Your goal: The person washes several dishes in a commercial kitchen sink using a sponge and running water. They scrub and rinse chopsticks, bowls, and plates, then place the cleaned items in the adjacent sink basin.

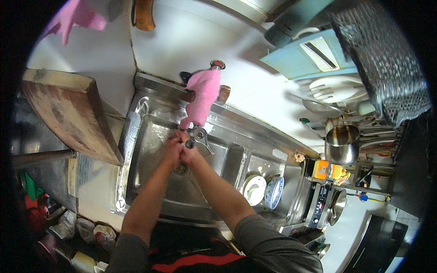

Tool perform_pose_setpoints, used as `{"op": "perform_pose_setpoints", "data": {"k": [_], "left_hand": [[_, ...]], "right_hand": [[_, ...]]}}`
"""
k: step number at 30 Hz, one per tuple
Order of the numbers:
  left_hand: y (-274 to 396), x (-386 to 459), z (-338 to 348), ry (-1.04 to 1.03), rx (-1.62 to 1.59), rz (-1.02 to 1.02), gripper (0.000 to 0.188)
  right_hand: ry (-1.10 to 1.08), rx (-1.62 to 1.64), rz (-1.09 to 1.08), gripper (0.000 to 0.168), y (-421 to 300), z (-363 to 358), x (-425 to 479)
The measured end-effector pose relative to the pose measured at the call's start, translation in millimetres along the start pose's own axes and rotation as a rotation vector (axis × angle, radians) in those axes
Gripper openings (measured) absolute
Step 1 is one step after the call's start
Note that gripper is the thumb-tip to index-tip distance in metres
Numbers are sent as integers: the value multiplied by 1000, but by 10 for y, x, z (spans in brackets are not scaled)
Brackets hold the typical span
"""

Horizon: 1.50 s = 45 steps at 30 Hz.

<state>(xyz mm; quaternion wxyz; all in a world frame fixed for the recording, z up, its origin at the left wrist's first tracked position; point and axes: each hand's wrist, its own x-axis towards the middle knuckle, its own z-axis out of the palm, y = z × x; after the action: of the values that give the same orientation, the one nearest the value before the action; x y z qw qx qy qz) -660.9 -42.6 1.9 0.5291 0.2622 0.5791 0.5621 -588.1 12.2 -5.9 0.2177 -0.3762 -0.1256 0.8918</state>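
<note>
Over a stainless steel sink basin (201, 201), my left hand (173, 148) and my right hand (187, 146) are pressed together just below the mouth of a metal faucet (199, 133). A pink cloth (203, 95) is draped over the faucet's pipe. The drain (181, 169) shows below my hands. Fingers overlap, so I cannot tell whether anything small lies between them, nor exactly how far each hand is closed. Running water is not clearly visible.
A thick wooden chopping board (73, 116) stands left of the sink. White bowls (254, 190) and a blue-patterned bowl (274, 192) sit on the right drainboard. An induction cooker (319, 206) is further right. Metal pots (342, 150) and a light-blue slicer (310, 54) hang on the wall.
</note>
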Motion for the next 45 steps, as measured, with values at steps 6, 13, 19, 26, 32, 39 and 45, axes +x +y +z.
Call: {"op": "perform_pose_setpoints", "data": {"k": [6,13,19,26,32,39,45], "left_hand": [[-147,-150,-7,372,-706,-113,40],[54,-140,-319,186,-405,-474,42],[158,97,-710,602,412,41,33],[244,677,-1337,569,1263,318,68],[-617,188,-781,-328,751,442,50],[-1204,-182,-259,363,32,348,43],[192,-558,-191,121,-1014,-272,45]], "right_hand": [[223,-808,-337,35,387,215,61],[225,-1359,-382,21,433,284,7],[127,-253,12,13,256,157,10],[-71,93,167,16,448,-334,160],[203,-204,8,15,428,222,-245],[376,-1237,-561,33,818,84,-257],[406,-1456,-516,37,538,1,47]]}}
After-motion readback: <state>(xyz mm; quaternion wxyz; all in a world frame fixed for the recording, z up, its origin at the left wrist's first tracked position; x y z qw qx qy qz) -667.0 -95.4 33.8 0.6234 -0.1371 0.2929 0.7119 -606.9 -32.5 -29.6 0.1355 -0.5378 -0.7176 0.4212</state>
